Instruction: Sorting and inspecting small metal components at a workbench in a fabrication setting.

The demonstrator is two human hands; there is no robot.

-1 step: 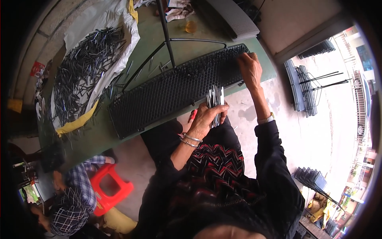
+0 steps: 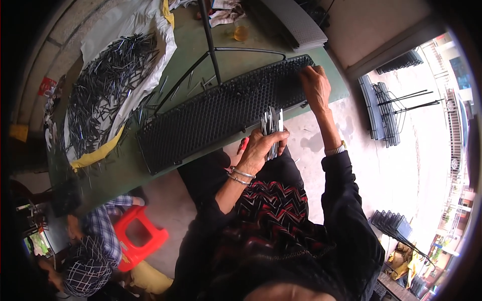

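A long black panel with a honeycomb mesh of holes (image 2: 201, 118) lies slantwise along the near edge of the green table. My left hand (image 2: 261, 145) is closed around a bundle of thin silvery metal strips (image 2: 271, 123), which stand up from the fist just in front of the panel's near edge. At the panel's right end, my right hand (image 2: 316, 88) rests with its fingers bent together and pressed down on the mesh. Whatever is between those fingertips is hidden. A black metal rod frame (image 2: 213, 62) reaches over the panel's far side.
On the left, a white sack (image 2: 168, 50) lies spread with a heap of dark metal strips (image 2: 108, 80). A cup of amber liquid (image 2: 241, 33) and grey perforated sheets (image 2: 301, 30) sit farther back. A person (image 2: 93, 251) is beside a red stool (image 2: 140, 236) at lower left.
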